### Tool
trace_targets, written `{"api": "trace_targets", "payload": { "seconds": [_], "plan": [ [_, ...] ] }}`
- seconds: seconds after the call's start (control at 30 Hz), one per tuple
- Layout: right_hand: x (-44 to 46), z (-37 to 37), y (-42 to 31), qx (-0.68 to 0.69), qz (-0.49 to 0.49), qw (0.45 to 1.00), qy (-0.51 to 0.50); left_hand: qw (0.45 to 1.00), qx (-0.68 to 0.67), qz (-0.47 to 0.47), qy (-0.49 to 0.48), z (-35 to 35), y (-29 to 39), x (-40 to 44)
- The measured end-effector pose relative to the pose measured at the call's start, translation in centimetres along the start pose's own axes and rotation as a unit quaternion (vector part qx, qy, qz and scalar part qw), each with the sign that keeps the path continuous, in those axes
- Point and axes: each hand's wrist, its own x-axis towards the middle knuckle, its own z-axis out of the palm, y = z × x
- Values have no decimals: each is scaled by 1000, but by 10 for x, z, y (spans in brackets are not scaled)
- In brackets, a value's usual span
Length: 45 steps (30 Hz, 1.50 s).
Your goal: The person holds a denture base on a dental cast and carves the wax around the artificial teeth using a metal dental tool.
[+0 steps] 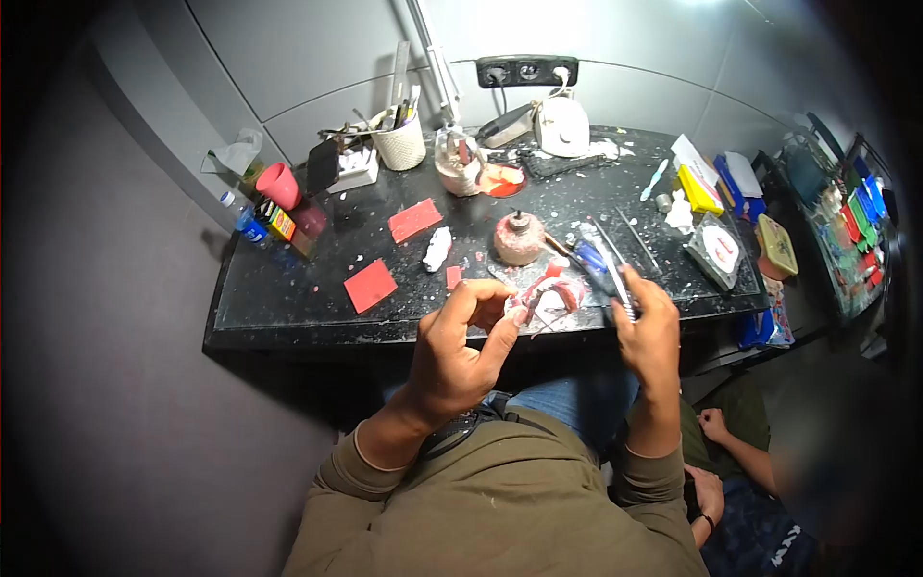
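My left hand (461, 337) is closed, thumb and forefinger pinched on a small pale and pinkish piece (513, 304) too small to make out. My right hand (646, 322) grips a slim silver metal tool (612, 272) with a ridged handle, its tip pointing away from me. Between the hands, near the front edge, lies a dental cast with a pinkish-red wax rim (556, 296). Behind the cast stands a wax-stained spirit burner (519, 238). A blue object (590, 256), its kind unclear, lies beside the tool.
Red wax sheets (370, 286) and a crumpled white lump (437, 249) lie on the black table (279, 308). At the back are a white pen cup (399, 146), a lamp arm (437, 58) and a power strip (528, 72). Another person's hand (710, 492) rests at the lower right.
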Motion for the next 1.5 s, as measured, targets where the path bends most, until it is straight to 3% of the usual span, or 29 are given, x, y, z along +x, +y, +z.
{"api": "trace_targets", "payload": {
  "seconds": [0.1, 0.17, 0.23, 0.3, 0.37, 0.4, 0.43, 0.8, 1.0, 1.17, 1.27, 1.37, 1.43, 1.5],
  "plan": [
    [1, 5, -4, -55, -61, 997, 6, 999, -27, 34, -24, 17, 7, 20],
    [-2, 9, -8, -72, -19, 997, -5, 981, -180, -19, -66, 38, 4, 32],
    [-3, 30, 9, -41, -52, 997, 34, 951, -287, -45, -109, 60, 8, 44],
    [-2, 23, 2, 238, 113, 964, -48, 912, -366, -89, -164, 80, 9, 53],
    [-10, 47, 27, 174, -49, 982, 63, 882, -404, -124, -207, 95, 17, 57],
    [-12, 46, 34, 152, -40, 988, 15, 867, -425, -136, -224, 102, 20, 59],
    [-20, 48, 37, 225, 5, 974, -8, 850, -445, -147, -240, 107, 22, 60],
    [-22, 52, 31, 172, -2, 984, -47, 825, -479, -165, -252, 109, 17, 56],
    [-24, 54, 30, 156, 3, 986, -53, 841, -458, -148, -248, 103, 20, 56],
    [-26, 65, 45, 123, -33, 991, 35, 848, -449, -139, -245, 101, 19, 57],
    [-20, 43, 30, 171, -20, 984, 32, 850, -451, -135, -235, 101, 18, 57],
    [-14, 8, 0, 189, -43, 976, 100, 852, -456, -123, -225, 101, 18, 57],
    [-9, -7, -7, 119, -133, 974, 139, 855, -453, -114, -224, 101, 18, 57],
    [-11, -15, -11, 150, -107, 974, 130, 855, -457, -110, -219, 102, 18, 56]
  ]
}}
